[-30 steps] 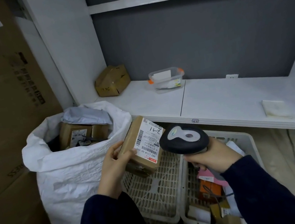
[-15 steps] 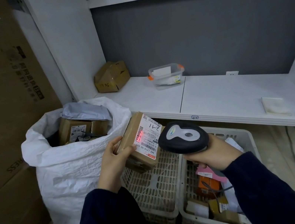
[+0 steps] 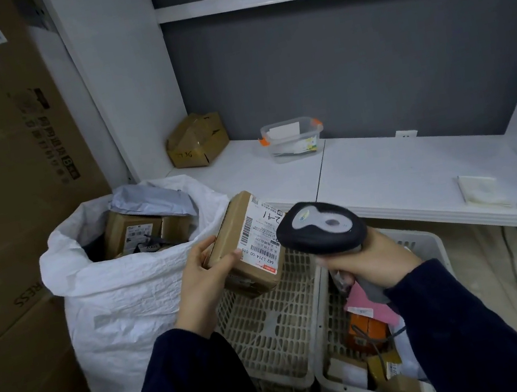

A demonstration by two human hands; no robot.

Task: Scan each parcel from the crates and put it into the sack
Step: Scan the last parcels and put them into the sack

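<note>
Our left hand (image 3: pixel 200 275) grips the parcel (image 3: pixel 245 266) over the left crate (image 3: pixel 271 323), just right of the open rim of the sack (image 3: pixel 127 279). Our right hand (image 3: pixel 373 264) clasps the scanner (image 3: pixel 320 228) beside its label (image 3: pixel 261 229). Farther off, a white shelf (image 3: pixel 401 178) meets a grey wall (image 3: pixel 349 71).

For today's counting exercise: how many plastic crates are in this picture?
2. The left crate sits beside the sack, under the held parcel; the right crate adjoins it, below the scanner. Others may be hidden off-frame.
</note>
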